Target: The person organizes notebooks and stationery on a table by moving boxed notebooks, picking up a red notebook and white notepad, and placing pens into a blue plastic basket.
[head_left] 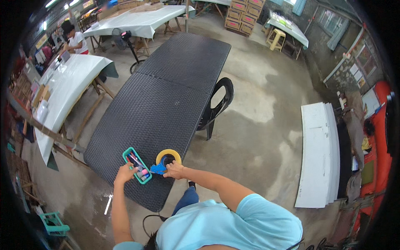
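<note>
My right hand (pixel 174 170) is closed on a blue tape dispenser (pixel 157 168) fitted with a large roll of yellow tape (pixel 168 152), at the near right edge of the dark table. Just left of it is a small teal plastic basket (pixel 145 181), longer than wide. Inside the basket lie pens or markers (pixel 134 158) and other small items, one with a pink part; I cannot make them all out. My left hand (pixel 125 173) grips the basket's left rim, its fingertips reaching over the edge.
The black woven-pattern table (pixel 146 104) stretches away ahead. A black chair (pixel 221 102) stands against its right side. Left are a white-covered table (pixel 75 83) with a person (pixel 76 42) beside it, and a standing fan (pixel 127 41). White panels (pixel 316 154) lean at the right.
</note>
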A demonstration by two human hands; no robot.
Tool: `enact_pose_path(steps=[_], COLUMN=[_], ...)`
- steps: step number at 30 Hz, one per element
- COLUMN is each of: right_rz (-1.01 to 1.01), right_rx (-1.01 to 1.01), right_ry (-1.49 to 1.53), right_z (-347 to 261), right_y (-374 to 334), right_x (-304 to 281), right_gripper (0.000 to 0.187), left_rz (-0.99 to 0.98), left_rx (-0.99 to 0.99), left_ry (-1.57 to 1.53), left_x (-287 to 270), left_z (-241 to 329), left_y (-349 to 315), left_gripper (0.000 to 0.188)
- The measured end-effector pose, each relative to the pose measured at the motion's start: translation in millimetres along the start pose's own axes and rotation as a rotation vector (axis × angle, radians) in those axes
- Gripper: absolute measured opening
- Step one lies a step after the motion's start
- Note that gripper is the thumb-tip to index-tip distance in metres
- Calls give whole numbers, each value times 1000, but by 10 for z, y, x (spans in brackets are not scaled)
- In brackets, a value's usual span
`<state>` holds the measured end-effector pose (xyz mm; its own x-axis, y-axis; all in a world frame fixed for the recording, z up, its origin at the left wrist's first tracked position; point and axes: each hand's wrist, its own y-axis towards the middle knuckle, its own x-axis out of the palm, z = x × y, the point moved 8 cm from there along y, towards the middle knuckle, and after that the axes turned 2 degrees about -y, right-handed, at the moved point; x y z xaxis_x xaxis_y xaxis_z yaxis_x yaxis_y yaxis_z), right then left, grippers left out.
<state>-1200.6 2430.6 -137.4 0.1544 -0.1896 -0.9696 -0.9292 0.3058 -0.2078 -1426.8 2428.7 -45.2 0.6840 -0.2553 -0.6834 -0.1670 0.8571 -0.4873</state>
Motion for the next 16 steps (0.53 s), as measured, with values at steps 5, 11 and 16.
enact_pose_path(steps=[5,11,16], right_rz=[124,288,61], right_rx=[-174,165,111], right_ry=[1,-153,572], right_z=[798,1777,2847], right_y=[151,156,-1207], right_x=[-73,-319,-422], right_gripper=[28,28,36], left_rz=[251,216,466], left_rx=[-21,303,1029], left_ry=[99,-49,-171], left_x=[-632,-512,-685], left_z=[318,2445,5369], left_y=[310,637,161], left_gripper=[45,39,51])
